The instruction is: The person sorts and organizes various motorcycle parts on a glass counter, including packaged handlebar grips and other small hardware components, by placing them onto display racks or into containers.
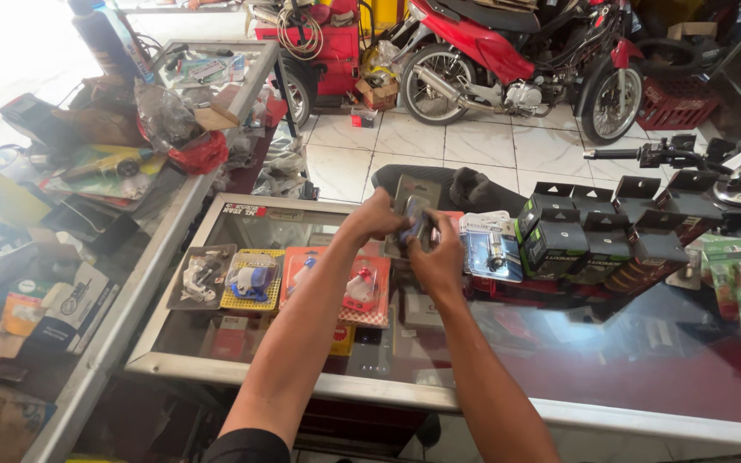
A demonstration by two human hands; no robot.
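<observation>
My left hand (pixel 377 214) and right hand (pixel 439 257) meet over the glass counter (pixel 628 360), both pinching one small blister pack (pixel 414 221) by its edges, fingers closed around it so that its face tilts up toward me. It hangs at about twelve o'clock from my elbows, just above the counter's far edge. At nine o'clock from it, four carded parts (pixel 255 279) lie flat in a row on the glass, faces up, presumably for display. At three o'clock sits one clear pack with a bulb (pixel 492 253), then dark boxes (pixel 559 240) leaning in an overlapping row; I count roughly seven, though the far ones blur. One red motorbike (pixel 508 51) stands beyond, at twelve o'clock.
</observation>
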